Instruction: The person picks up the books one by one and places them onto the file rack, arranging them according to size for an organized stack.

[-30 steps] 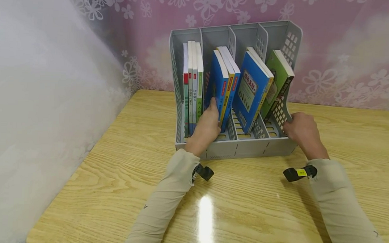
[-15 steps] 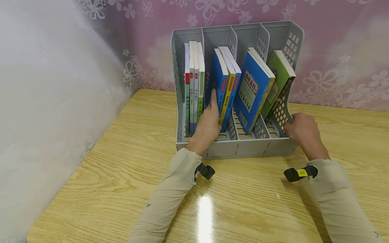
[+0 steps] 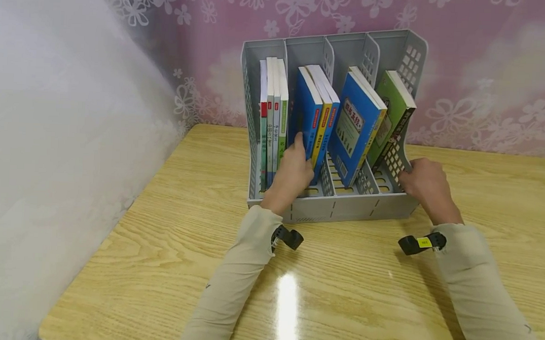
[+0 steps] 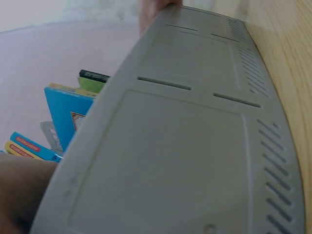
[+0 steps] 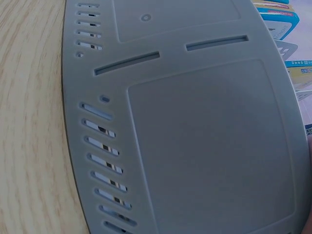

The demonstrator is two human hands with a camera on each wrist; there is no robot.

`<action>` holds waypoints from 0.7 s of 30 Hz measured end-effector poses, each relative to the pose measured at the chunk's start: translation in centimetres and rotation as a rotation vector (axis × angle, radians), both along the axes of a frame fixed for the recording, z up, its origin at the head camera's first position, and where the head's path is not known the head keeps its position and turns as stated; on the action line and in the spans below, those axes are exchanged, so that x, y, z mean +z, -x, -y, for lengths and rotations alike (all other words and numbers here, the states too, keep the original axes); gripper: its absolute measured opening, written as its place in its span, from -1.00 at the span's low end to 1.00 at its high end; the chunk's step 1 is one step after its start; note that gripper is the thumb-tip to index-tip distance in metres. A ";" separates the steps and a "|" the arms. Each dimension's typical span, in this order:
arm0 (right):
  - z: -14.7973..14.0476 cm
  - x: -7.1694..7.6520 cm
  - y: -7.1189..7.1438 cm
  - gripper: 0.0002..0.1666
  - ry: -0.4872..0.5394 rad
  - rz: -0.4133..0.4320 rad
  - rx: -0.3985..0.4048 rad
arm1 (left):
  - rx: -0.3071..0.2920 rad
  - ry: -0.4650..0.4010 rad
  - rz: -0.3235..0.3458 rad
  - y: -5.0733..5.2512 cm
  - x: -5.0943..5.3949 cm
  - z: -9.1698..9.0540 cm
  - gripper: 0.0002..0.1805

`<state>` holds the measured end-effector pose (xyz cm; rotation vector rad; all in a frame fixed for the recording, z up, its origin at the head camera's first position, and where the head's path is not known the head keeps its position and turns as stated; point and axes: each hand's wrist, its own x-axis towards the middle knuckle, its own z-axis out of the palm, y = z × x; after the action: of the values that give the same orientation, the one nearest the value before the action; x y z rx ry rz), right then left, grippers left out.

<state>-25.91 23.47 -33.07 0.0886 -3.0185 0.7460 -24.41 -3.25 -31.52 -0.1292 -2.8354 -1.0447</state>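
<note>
A grey file rack (image 3: 354, 206) with upright dividers stands on the table, holding books in its compartments. My left hand (image 3: 291, 172) reaches into the second compartment from the left and grips a blue book (image 3: 308, 98) near its lower spine. Its fingers lie along the cover; some fingertips are hidden. Right beside that book lean a yellow-spined book (image 3: 322, 129) and another blue-spined book (image 3: 331, 124). My right hand (image 3: 424, 182) grips the low front part of the rack's right side wall. Both wrist views mostly show the rack's front panel (image 4: 170, 161).
Several thin books (image 3: 270, 119) stand in the leftmost compartment. A blue book with a picture panel (image 3: 354, 123) leans in the third, a green book (image 3: 386, 114) in the fourth. The wooden table (image 3: 183, 227) meets a flowered pink curtain (image 3: 477, 72) behind.
My left hand has shifted slightly, its raised finger lower on the blue cover. The blue book's top has moved a little, closer in line with its neighbours. My right hand stays put.
</note>
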 end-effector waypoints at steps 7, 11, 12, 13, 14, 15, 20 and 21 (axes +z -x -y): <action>-0.1 -0.1 0.0 -0.72 0.002 -0.008 0.005 | -0.023 0.110 -0.045 -1.8 2.0 0.1 -0.62; 0.0 0.1 0.0 -0.72 0.006 -0.004 0.005 | -0.128 0.102 -0.024 -2.9 3.5 0.2 -0.79; 0.0 0.1 0.0 -0.72 0.007 -0.002 0.004 | -0.154 0.077 -0.014 -3.1 3.8 0.2 -0.79; 0.0 0.1 0.0 -0.72 0.007 0.001 0.003 | -0.173 0.043 -0.003 -3.2 4.1 0.2 -0.76; -0.1 0.1 0.1 -0.72 0.011 0.006 0.004 | -0.189 0.006 0.007 -3.3 4.3 0.2 -0.74; -0.1 0.0 0.1 -0.71 0.013 0.008 0.003 | -0.200 -0.030 0.013 -3.3 4.4 0.2 -0.71; -0.2 -0.1 0.1 -0.67 0.020 0.019 0.005 | -0.191 -0.227 0.040 -3.1 4.3 0.5 -0.64; -0.2 -0.1 0.2 -0.67 0.019 0.018 0.005 | -0.183 -0.262 0.037 -3.0 4.2 0.6 -0.64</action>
<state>-26.06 23.69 -33.21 0.0888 -3.0290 0.7800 -21.44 -3.83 -27.32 -0.3528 -2.7270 -1.4584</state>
